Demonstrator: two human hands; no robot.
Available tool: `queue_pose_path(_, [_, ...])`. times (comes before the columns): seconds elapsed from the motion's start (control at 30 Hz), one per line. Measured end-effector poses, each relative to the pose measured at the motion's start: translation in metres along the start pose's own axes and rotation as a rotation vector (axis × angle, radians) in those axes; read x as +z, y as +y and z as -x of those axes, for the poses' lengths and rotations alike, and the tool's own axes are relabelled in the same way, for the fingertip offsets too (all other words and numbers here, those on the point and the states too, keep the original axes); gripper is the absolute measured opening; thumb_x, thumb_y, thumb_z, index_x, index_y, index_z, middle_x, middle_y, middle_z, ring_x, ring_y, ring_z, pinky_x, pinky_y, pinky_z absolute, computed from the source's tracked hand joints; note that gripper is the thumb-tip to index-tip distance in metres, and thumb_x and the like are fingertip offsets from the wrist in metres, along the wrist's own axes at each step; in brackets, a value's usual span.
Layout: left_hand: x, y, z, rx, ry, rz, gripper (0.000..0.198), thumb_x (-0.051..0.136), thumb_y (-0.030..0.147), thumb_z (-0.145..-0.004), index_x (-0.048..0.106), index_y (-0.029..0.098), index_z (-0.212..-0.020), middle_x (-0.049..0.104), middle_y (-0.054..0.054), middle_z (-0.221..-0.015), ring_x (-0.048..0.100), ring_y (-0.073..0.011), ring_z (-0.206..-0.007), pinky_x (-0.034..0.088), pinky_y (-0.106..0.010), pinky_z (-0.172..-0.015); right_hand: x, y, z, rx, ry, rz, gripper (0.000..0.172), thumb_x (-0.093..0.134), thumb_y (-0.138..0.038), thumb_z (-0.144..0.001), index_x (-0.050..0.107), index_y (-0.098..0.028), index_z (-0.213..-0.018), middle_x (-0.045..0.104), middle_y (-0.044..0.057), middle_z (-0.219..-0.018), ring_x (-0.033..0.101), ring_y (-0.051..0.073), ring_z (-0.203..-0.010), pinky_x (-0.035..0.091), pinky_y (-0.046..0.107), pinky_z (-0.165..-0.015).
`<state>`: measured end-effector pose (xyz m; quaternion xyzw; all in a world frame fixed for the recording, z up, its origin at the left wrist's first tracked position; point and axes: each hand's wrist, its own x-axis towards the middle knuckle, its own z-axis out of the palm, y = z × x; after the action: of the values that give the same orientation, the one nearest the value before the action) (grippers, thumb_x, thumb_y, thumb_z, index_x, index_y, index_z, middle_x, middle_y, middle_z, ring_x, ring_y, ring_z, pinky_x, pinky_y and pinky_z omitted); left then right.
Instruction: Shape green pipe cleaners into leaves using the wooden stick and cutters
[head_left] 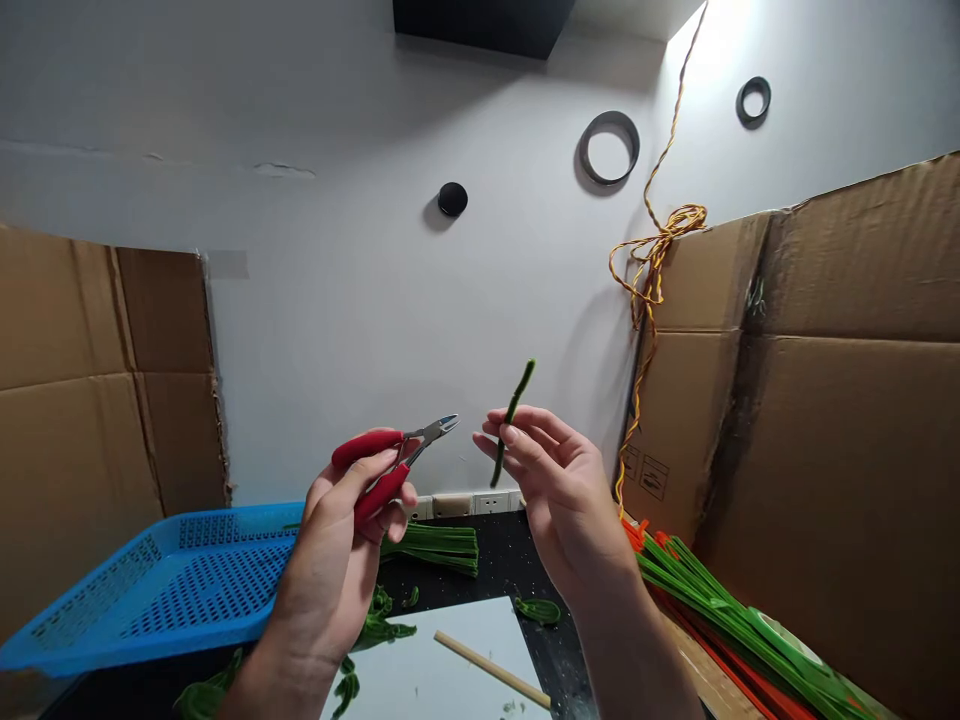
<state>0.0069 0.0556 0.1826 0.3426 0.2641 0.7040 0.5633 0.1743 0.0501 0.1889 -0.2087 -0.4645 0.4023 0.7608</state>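
Observation:
My left hand [337, 530] is closed around the red handles of a pair of wire cutters [381, 462]. The tips of the cutters point up and to the right, toward my other hand. Between thumb and fingers, my right hand [562, 480] pinches a short green pipe cleaner [517, 395], held nearly upright with a slight bend. A gap separates the cutter tips from the pipe cleaner. Beneath my hands lies a white sheet [442, 680] with a thin wooden stick [491, 668] across it. Curled green fuzzy pieces [386, 630] rest by its left edge.
At left stands a blue perforated basket [202, 580]. A bundle of green stems [439, 548] lies behind the sheet, and a green leaf-shaped loop [538, 610] at its right. Green and orange pipe cleaners [720, 605] lie at far right. Cardboard panels [847, 420] flank both sides.

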Motion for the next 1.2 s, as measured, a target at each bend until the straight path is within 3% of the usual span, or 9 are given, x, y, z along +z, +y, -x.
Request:
queue_pose_path(0.07, [0.001, 0.000, 0.001, -0.013, 0.000, 0.018, 0.015, 0.080, 0.018, -0.076, 0.073, 0.013, -0.089, 0.068, -0.002, -0.074, 0.056, -0.0086, -0.049, 0.037, -0.014, -0.032, -0.002, 0.000, -0.001, -0.046, 0.005, 0.070, 0.019, 0.092, -0.032, -0.074, 0.080, -0.024, -0.085, 0.075, 0.003, -0.096, 0.067, 0.019, -0.096, 0.057, 0.037, -0.098])
queue_pose_path(0.17, [0.002, 0.001, 0.003, -0.002, -0.008, 0.055, 0.013, 0.074, 0.024, -0.084, 0.071, 0.012, -0.089, 0.072, -0.007, -0.088, 0.056, -0.0097, -0.052, 0.039, -0.016, -0.035, -0.005, -0.001, -0.001, -0.095, -0.037, 0.180, 0.014, 0.090, -0.032, -0.078, 0.080, -0.025, -0.086, 0.071, 0.001, -0.091, 0.062, 0.016, -0.090, 0.054, 0.031, -0.088])
queue_pose_path(0.23, [0.002, 0.001, 0.004, 0.015, -0.008, 0.090, 0.021, 0.067, 0.033, -0.092, 0.070, 0.013, -0.093, 0.072, -0.010, -0.094, 0.057, -0.0117, -0.054, 0.043, -0.019, -0.038, -0.005, -0.002, -0.001, -0.112, -0.060, 0.196, 0.014, 0.090, -0.032, -0.078, 0.080, -0.025, -0.085, 0.069, 0.000, -0.087, 0.060, 0.014, -0.084, 0.053, 0.028, -0.080])
queue_pose_path(0.33, [0.002, 0.000, 0.004, 0.015, 0.015, 0.144, 0.033, 0.054, 0.041, -0.099, 0.070, 0.012, -0.093, 0.067, -0.009, -0.086, 0.055, -0.0131, -0.053, 0.042, -0.020, -0.039, -0.002, -0.006, 0.003, -0.172, -0.048, 0.151, 0.012, 0.088, -0.030, -0.081, 0.078, -0.024, -0.086, 0.068, -0.001, -0.084, 0.058, 0.010, -0.067, 0.051, 0.024, -0.065])
queue_pose_path(0.47, [0.002, 0.001, 0.003, 0.012, -0.047, 0.170, 0.039, 0.045, 0.034, -0.100, 0.073, 0.009, -0.092, 0.065, -0.011, -0.087, 0.055, -0.0138, -0.054, 0.043, -0.022, -0.040, 0.003, -0.012, 0.012, -0.203, -0.111, 0.132, 0.011, 0.081, -0.031, -0.089, 0.074, -0.024, -0.091, 0.070, -0.001, -0.073, 0.065, 0.012, -0.052, 0.050, 0.024, -0.045])
queue_pose_path(0.57, [0.003, 0.004, 0.003, -0.002, -0.075, 0.151, 0.034, 0.047, 0.026, -0.099, 0.075, 0.008, -0.094, 0.065, -0.010, -0.089, 0.057, -0.0141, -0.058, 0.047, -0.022, -0.044, 0.006, -0.014, 0.015, -0.202, -0.103, 0.155, 0.012, 0.078, -0.033, -0.092, 0.073, -0.022, -0.095, 0.080, 0.006, -0.090, 0.077, 0.019, -0.062, 0.053, 0.024, -0.042])
queue_pose_path(0.67, [0.004, 0.005, 0.003, -0.023, -0.082, 0.112, 0.033, 0.050, 0.027, -0.099, 0.077, 0.008, -0.095, 0.064, -0.009, -0.092, 0.058, -0.0143, -0.061, 0.049, -0.022, -0.047, 0.006, -0.012, 0.013, -0.201, -0.036, 0.175, 0.016, 0.074, -0.036, -0.095, 0.077, -0.021, -0.096, 0.082, 0.011, -0.106, 0.079, 0.021, -0.066, 0.055, 0.024, -0.041])
queue_pose_path(0.9, [0.003, 0.001, 0.005, 0.009, -0.091, 0.035, 0.030, 0.054, 0.032, -0.098, 0.076, 0.011, -0.100, 0.064, -0.009, -0.096, 0.059, -0.0146, -0.064, 0.051, -0.022, -0.049, 0.002, -0.010, 0.006, -0.202, 0.062, 0.263, 0.017, 0.085, -0.034, -0.085, 0.079, -0.019, -0.090, 0.082, 0.008, -0.093, 0.078, 0.018, -0.062, 0.064, 0.026, -0.052])
queue_pose_path(1.2, [0.001, 0.003, 0.006, 0.042, -0.077, 0.105, 0.024, 0.054, 0.027, -0.089, 0.069, 0.014, -0.103, 0.062, -0.008, -0.088, 0.061, -0.0183, -0.067, 0.055, -0.026, -0.053, 0.008, -0.010, 0.009, -0.193, 0.017, 0.352, 0.012, 0.069, -0.030, -0.096, 0.074, -0.019, -0.097, 0.079, 0.009, -0.109, 0.071, 0.012, -0.046, 0.054, 0.021, -0.034])
